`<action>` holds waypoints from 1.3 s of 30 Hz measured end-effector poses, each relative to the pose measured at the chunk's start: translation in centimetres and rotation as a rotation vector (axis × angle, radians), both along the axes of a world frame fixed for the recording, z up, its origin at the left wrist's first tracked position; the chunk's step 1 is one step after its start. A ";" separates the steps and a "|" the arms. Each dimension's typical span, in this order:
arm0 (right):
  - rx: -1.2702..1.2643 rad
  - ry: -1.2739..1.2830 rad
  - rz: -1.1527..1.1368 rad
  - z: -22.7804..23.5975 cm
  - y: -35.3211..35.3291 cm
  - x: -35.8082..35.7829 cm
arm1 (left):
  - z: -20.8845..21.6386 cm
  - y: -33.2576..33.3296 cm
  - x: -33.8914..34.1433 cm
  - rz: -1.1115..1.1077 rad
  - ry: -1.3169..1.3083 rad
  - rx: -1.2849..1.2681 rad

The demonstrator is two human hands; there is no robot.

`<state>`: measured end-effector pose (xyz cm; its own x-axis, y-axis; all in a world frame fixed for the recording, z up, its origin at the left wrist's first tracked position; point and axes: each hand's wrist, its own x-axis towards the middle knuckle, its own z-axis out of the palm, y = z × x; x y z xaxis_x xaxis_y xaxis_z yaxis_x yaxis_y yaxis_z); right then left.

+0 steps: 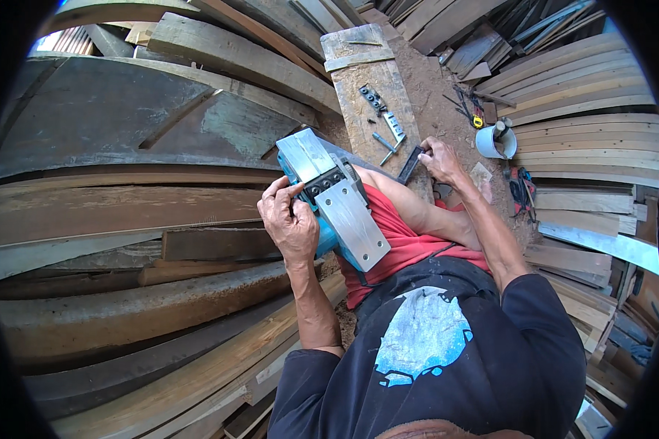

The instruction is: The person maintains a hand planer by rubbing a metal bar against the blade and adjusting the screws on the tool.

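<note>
An electric planer [351,223], blue with a pale metal sole, lies upside down across my lap. My left hand [289,223] grips its side, the fingertips beside the black bolted cutter block [325,183]. In my right hand [441,159], to the right of the planer, is a dark, straight-edged flat bar [410,165] pinched at one end; its exact kind is unclear. Beyond it, a dusty plank [344,80] bears a black part with bolts [372,97], a silver slotted piece [395,126], a thin blue-handled tool [384,142] and small dark screws [371,121].
A whitish pot [496,143] with something standing in it is on the sawdust-covered ground at the right. Near it are a yellow tape measure [477,121] and a red-and-black hand tool [522,190]. Stacked boards [110,208] rise at left; more timber [593,139] lines the right.
</note>
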<state>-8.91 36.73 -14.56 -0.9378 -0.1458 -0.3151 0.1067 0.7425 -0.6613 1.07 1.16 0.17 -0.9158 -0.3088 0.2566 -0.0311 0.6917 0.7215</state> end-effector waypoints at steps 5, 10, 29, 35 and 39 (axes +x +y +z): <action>-0.131 -0.054 0.102 2.3 -1.9 0.7 | 0.1 0.3 0.2 -0.018 0.027 0.010; -0.158 0.237 0.094 9.0 -4.8 3.1 | 0.2 0.4 0.4 -0.024 0.033 0.031; -0.571 0.373 0.111 22.0 -8.8 15.7 | -0.5 0.4 0.6 0.020 0.082 0.008; -0.623 0.352 0.149 21.3 -9.7 16.9 | -0.3 0.4 0.7 0.021 0.067 0.004; -0.636 0.320 0.155 21.3 -9.6 17.0 | -0.3 0.2 0.7 0.026 0.065 0.004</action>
<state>8.10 27.13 6.73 -0.9234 -0.3483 0.1614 -0.2398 0.1949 -0.9511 1.81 1.39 -0.18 -0.8889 -0.3337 0.3139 -0.0023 0.6884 0.7253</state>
